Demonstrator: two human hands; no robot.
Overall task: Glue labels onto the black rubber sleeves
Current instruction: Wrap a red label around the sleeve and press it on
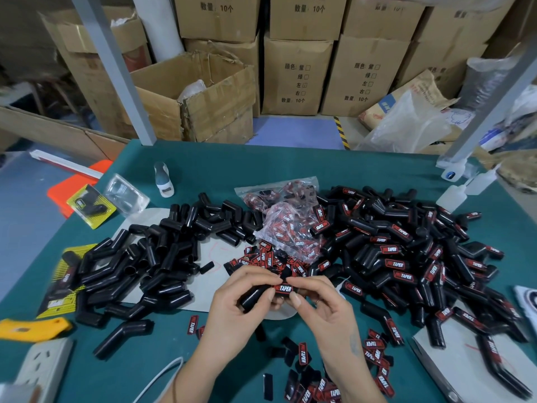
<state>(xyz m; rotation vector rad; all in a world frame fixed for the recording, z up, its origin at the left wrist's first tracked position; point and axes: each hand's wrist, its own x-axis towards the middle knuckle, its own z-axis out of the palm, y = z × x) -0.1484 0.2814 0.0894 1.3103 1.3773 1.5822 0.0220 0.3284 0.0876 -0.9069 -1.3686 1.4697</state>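
Near the front middle of the green table, my left hand (241,301) grips the bent black rubber sleeve (255,296), its long axis running left-right, while my right hand (316,303) pinches the red-and-black rectangular label (283,288) down onto its right end

the table (348,167) is covered in teal. the sleeves (162,257) are seen in glossy black, the labels (283,288) in black and red with white lettering. a yellow tool (32,330), an orange tray (72,187) and brown cartons (296,77) are shown.
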